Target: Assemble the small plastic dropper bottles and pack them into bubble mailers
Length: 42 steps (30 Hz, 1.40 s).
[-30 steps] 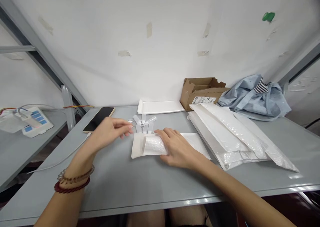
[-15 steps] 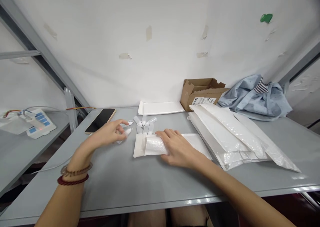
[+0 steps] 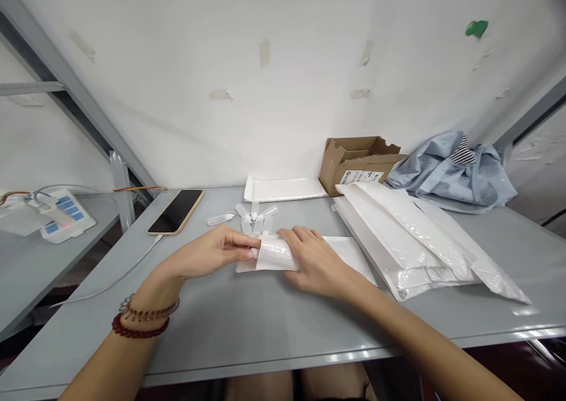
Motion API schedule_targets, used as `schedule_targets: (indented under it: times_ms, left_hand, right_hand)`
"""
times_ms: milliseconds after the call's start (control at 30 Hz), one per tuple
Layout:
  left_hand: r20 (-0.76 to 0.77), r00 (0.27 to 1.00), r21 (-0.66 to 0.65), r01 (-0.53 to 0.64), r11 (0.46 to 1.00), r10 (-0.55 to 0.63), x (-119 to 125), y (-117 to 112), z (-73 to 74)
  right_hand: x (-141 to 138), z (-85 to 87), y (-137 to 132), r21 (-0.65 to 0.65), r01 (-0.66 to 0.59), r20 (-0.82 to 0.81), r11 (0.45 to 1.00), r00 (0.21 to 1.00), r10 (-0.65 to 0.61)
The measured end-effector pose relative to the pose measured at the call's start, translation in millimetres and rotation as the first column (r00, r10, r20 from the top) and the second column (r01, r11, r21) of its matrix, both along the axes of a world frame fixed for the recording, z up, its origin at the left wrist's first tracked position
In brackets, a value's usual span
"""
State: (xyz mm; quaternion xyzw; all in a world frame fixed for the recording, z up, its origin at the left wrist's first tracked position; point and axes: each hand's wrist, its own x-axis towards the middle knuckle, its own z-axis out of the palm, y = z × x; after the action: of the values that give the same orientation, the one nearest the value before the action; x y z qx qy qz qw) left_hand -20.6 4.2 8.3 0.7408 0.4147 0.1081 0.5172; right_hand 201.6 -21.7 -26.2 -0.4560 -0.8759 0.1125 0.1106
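My left hand (image 3: 216, 249) is pinched at the left, open end of a white bubble mailer (image 3: 274, 255). A small white-tipped translucent plastic tube (image 3: 254, 252) shows between its fingertips, mostly hidden by the fingers and the mailer. My right hand (image 3: 315, 259) grips the mailer around its middle, fingers over the top and thumb at the near edge. Just behind the mailer lies a cluster of several similar small translucent tubes (image 3: 267, 213) with white caps. One more tube (image 3: 220, 219) lies apart, left of the cluster.
A phone (image 3: 177, 212) with a white cable (image 3: 119, 280) lies at the left. A flat white mailer (image 3: 285, 190) rests by the wall. At the right are a stack of white mailers (image 3: 407, 236), a cardboard box (image 3: 354, 168) and blue cloth (image 3: 455, 177). A power strip (image 3: 66, 215) sits far left.
My left hand has moved right and toward me, from beside the loose tubes to the mailer's open end, carrying a small tube. My right hand keeps its grip on the mailer.
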Motion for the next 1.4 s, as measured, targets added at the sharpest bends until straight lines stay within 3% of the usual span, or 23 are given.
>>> schedule_targets:
  times_ms: [100,167,233,367,433,467,533,567,600,633,667,700,800,900,1067,1133,1200,1267,1400]
  left_hand:
    - [0.079,0.996,-0.04,-0.046,0.998,0.049,15.0,-5.6,-11.3]
    - [0.087,0.986,0.006,-0.143,0.99,0.142,21.4,-7.5,-18.0]
    - [0.082,0.984,0.053,-0.165,0.985,0.161,23.0,-8.3,-18.8]
    - [0.068,0.992,0.015,0.102,0.995,-0.103,10.8,-9.6,0.0]
    - [0.044,0.986,0.011,0.162,0.987,-0.162,-1.7,-8.1,10.7]
    - [0.03,0.992,0.02,0.123,0.992,-0.124,-8.7,-5.9,13.6]
    - [0.011,0.994,0.106,-0.112,0.988,0.111,-22.1,2.4,12.0]
    - [-0.035,0.963,0.229,-0.253,0.94,0.267,-27.5,8.4,7.4]
    - [-0.095,0.9,0.399,-0.357,0.844,0.426,-31.6,15.1,0.7]
    - [-0.164,0.824,0.582,-0.363,0.728,0.542,-34.2,22.1,-7.5]
    - [-0.242,0.772,0.722,-0.261,0.641,0.588,-35.3,28.8,-16.5]
    - [-0.266,0.762,0.754,-0.217,0.62,0.59,-35.4,34.6,-25.4]
    - [-0.337,0.77,0.741,-0.139,0.657,0.542,-33.0,44.9,-45.5]
    - [-0.389,0.753,0.703,-0.129,0.699,0.53,-34.0,45.2,-48.5]
    - [-0.413,0.721,0.641,-0.205,0.74,0.557,-41.3,31.0,-19.1]
    - [-0.368,0.763,0.596,-0.245,0.765,0.531,-42.5,21.2,-3.3]
    - [-0.124,0.87,0.385,-0.401,0.831,0.477,-43.5,11.6,9.0]
    - [0.025,0.898,0.194,-0.435,0.879,0.439,-44.9,4.8,15.6]
    - [-0.031,0.965,-0.038,-0.26,0.965,0.259,-46.0,1.0,15.5]
  right_hand:
    - [-1.6,1.3,-1.5,-0.01,-0.022,-0.006,1.0,1.0,0.022]
    - [-2.2,1.6,-2.3,-0.013,-0.03,-0.007,0.999,1.0,0.03]
    - [-2.3,1.8,-2.7,-0.011,-0.032,-0.012,0.999,0.999,0.032]
    - [-1.1,2.6,-3.7,-0.009,-0.042,-0.042,0.999,0.998,0.042]
    - [-0.5,2.7,-4.5,-0.013,-0.062,-0.046,0.998,0.997,0.061]
    - [-0.3,2.4,-4.9,-0.015,-0.08,-0.043,0.997,0.996,0.079]
    - [-0.3,1.4,-5.9,-0.022,-0.127,-0.025,0.992,0.992,0.126]
    - [-0.5,0.8,-6.4,-0.026,-0.15,-0.012,0.988,0.989,0.15]
    - [-0.8,0.2,-6.9,-0.029,-0.172,0.0,0.985,0.985,0.172]
    - [-1.2,-0.2,-7.5,-0.031,-0.191,0.01,0.981,0.981,0.191]
    - [-1.6,-0.3,-8.0,-0.033,-0.206,0.017,0.978,0.978,0.207]
    - [-2.0,-0.2,-8.6,-0.032,-0.216,0.02,0.976,0.976,0.217]
    - [-3.0,0.7,-10.3,-0.033,-0.226,0.018,0.974,0.974,0.226]
    - [-3.5,1.1,-11.3,-0.036,-0.228,0.015,0.973,0.973,0.229]
    - [-3.4,0.1,-11.1,-0.024,-0.223,0.009,0.975,0.975,0.223]
    - [-3.0,-0.1,-10.2,-0.017,-0.196,0.004,0.98,0.981,0.196]
    - [-2.6,-0.3,-9.1,-0.006,-0.164,-0.001,0.986,0.986,0.164]
    - [-2.6,-1.1,-8.1,0.005,-0.14,-0.009,0.99,0.99,0.14]
    - [-3.8,-4.0,-7.3,0.005,-0.131,-0.028,0.991,0.991,0.131]
